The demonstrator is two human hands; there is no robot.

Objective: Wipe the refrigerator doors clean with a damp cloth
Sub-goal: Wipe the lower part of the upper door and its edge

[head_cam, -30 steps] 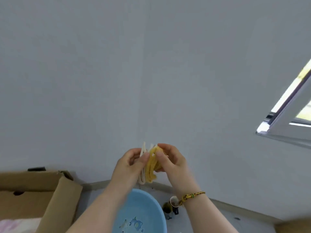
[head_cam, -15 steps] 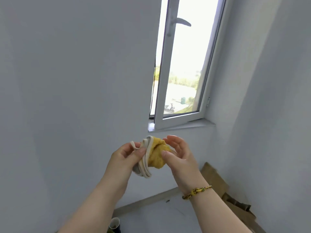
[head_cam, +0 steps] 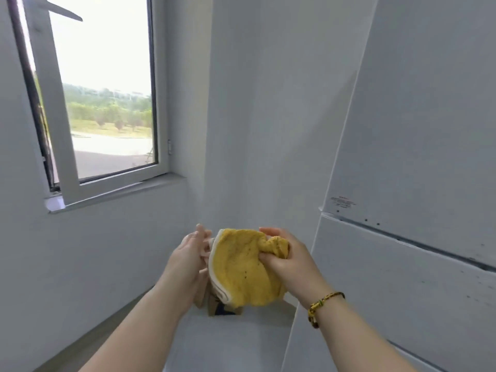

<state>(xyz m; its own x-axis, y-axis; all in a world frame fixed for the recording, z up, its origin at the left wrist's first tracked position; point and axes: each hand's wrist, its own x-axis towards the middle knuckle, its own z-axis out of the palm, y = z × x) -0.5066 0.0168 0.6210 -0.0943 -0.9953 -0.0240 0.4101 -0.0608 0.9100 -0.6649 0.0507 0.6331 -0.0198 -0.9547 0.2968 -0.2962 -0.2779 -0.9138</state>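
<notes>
Wiping hasn't started yet: right hand (head_cam: 290,260) bunches the yellow cloth (head_cam: 241,267), left hand (head_cam: 188,259) straight-fingered beside it, fridge doors (head_cam: 416,130) untouched.

Nubby terry cloth (head_cam: 241,267), matt refrigerator (head_cam: 418,146)

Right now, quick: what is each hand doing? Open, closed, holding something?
Left hand: open, fingers straight beside the cloth; whether it touches the cloth cannot be told.
Right hand: closed, gripping the cloth's bunched top corner.
</notes>
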